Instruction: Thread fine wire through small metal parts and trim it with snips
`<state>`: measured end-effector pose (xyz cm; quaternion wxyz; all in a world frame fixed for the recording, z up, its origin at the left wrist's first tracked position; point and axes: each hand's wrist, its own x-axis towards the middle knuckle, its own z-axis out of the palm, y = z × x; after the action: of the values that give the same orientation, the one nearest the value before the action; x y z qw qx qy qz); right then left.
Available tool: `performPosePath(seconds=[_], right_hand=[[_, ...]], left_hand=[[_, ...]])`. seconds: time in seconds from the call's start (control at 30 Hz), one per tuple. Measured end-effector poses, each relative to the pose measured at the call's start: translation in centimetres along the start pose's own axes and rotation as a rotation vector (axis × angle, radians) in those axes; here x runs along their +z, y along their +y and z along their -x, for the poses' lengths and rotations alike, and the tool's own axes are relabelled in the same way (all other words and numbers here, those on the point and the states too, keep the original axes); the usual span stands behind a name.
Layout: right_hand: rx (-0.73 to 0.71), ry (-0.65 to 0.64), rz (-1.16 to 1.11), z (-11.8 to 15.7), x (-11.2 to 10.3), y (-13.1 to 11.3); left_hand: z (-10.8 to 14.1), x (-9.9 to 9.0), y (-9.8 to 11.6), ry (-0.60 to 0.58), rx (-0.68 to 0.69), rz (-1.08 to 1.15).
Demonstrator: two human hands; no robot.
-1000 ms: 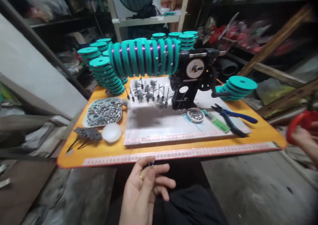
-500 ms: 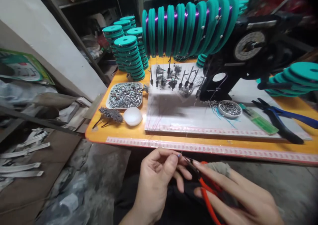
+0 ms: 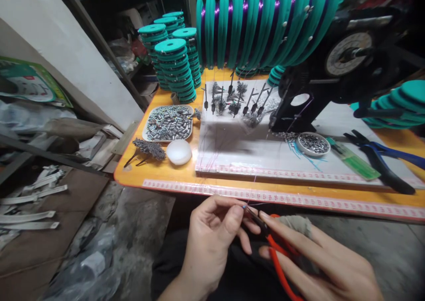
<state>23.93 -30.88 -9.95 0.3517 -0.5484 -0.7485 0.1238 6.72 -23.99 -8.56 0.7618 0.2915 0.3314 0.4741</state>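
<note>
Table (image 3: 131, 171), left hand (image 3: 212, 241) curled, right hand (image 3: 323, 256) (pliers (image 3: 272, 243))

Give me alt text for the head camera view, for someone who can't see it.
Two bare hands work below a table edge: the left hand pinches a tiny blue piece, and the right hand holds red-handled pliers to it. Beyond, teal spools wound with purple line hang over a white board, beside a tray of metal weights.

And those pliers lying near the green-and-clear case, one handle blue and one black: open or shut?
Open: the pliers with one blue and one black handle lie with handles spread and jaw tips apart.
</note>
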Motion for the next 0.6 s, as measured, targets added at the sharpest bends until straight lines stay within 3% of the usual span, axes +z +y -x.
performPosePath(seconds=[0.37,0.6], right_hand=[[-0.008,0.010,-0.006,0.08,-0.04,-0.27],[0.045,-0.037,-0.141,0.07,0.16,-0.10]], left_hand=[[0.17,0.10,0.01,0.002,0.006,-0.032],[0.11,-0.02,-0.01,0.020,0.046,-0.070]])
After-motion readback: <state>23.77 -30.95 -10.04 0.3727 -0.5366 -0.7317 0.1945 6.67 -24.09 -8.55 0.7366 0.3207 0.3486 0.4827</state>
